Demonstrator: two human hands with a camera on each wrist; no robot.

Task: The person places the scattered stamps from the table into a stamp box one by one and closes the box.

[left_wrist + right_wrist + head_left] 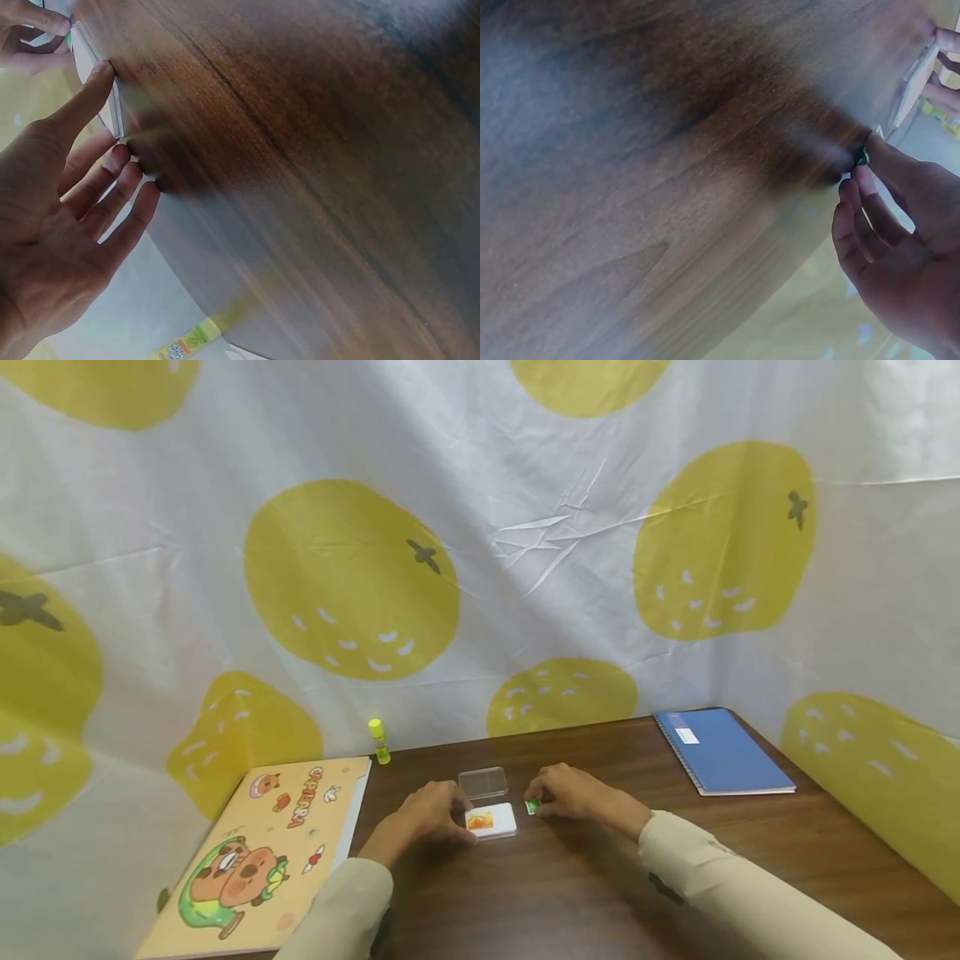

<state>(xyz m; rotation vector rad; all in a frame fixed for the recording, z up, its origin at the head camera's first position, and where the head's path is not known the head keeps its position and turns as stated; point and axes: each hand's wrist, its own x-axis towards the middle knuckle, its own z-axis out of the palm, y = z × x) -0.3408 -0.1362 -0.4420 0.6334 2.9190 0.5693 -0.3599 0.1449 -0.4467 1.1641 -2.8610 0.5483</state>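
Note:
Thumb and fingers of my left hand [433, 812] hold the left end of a flat white rectangular stack [506, 817] on the table. An orange-and-yellow printed piece [479, 820] lies on its top at the left; the stack's lower edge looks clear. Just to the right, my right hand [573, 790] pinches a small green printed piece [532, 807] between thumb and fingertip, low over the tabletop. In the right wrist view the green piece [861, 157] looks dark and partly covered by the fingers. A clear shallow plastic lid or tray [483, 782] lies behind the stack.
On the left of the brown table [517, 910] lies a large capybara-printed folder [258, 852]. A yellow glue stick [379, 743] stands upright at the back edge. A blue spiral notebook [731, 752] lies at the back right. A lemon-patterned curtain [480, 568] hangs behind.

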